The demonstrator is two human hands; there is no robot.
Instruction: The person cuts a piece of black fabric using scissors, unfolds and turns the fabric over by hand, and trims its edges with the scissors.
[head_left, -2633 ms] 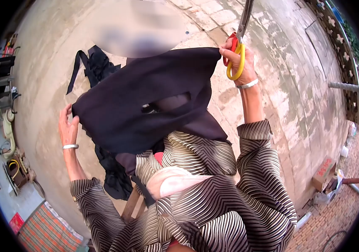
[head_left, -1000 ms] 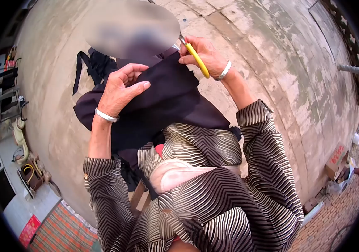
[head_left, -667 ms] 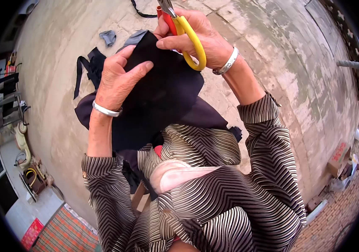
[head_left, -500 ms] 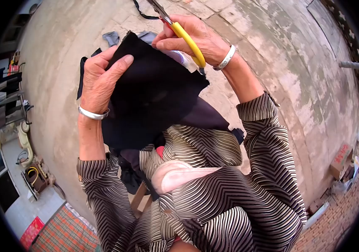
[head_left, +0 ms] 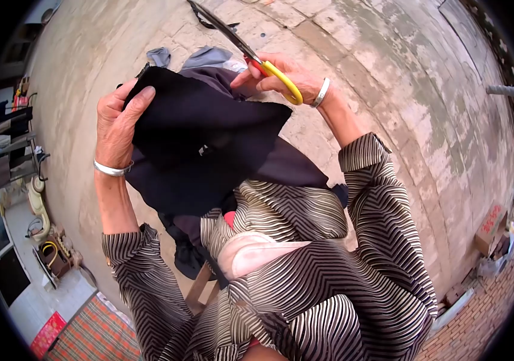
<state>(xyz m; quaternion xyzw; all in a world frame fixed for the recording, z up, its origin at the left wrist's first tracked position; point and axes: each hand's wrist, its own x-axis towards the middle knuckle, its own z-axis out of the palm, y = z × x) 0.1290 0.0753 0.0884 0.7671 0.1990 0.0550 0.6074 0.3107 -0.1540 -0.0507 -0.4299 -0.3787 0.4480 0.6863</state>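
Note:
A large piece of black cloth (head_left: 209, 132) hangs over my lap, with a small slit near its middle. My left hand (head_left: 119, 123) pinches its upper left corner between thumb and fingers. In my right hand (head_left: 290, 75) are scissors (head_left: 242, 48) with one yellow and one red handle, their blades pointing up and left, beyond the cloth's top edge. The fingertips of that hand are close to the dark cloth behind; whether they grip it I cannot tell. More dark fabric lies under the piece and hangs down at the left of my lap.
Grey cloth scraps (head_left: 207, 57) and a black strap lie on the concrete floor (head_left: 353, 84) ahead. At the left are a rack with clothes (head_left: 4, 144) and a plaid cloth (head_left: 94, 331). A cardboard box (head_left: 490, 230) sits at the right near brick paving.
My left hand has moved left and slightly down, drawing the cloth's corner with it and spreading the cloth. The scissors have swung into fuller view, and my right hand is a little lower.

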